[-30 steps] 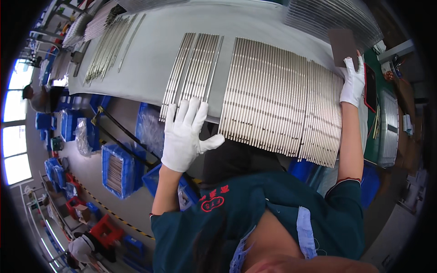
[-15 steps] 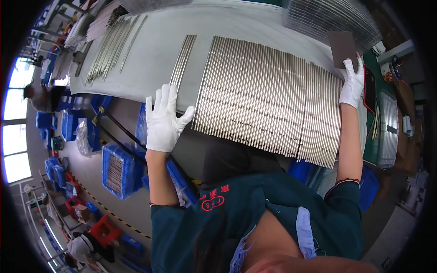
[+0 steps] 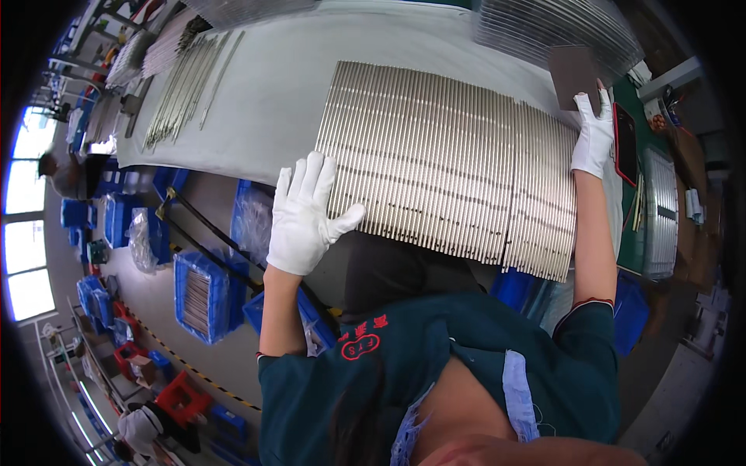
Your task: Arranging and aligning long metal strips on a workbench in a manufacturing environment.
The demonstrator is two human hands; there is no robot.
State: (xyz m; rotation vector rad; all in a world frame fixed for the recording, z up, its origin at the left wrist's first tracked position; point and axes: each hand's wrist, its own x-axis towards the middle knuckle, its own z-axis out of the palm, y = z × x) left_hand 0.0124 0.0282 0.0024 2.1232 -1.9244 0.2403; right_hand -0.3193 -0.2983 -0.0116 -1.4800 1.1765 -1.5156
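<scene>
The left hand (image 3: pixel 305 221), fingers spread, meets the left side of the metal rods (image 3: pixel 423 159) on the table (image 3: pixel 260 101), the right hand (image 3: pixel 594 144) holds a brown card (image 3: pixel 571 76), and uneven pushing could skew them.

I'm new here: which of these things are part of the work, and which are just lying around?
Apparently part of it:
metal rods
left hand, at their left edge
right hand, holding brown sheet

Apparently just lying about:
red-edged phone
clear plastic bag at left
</scene>
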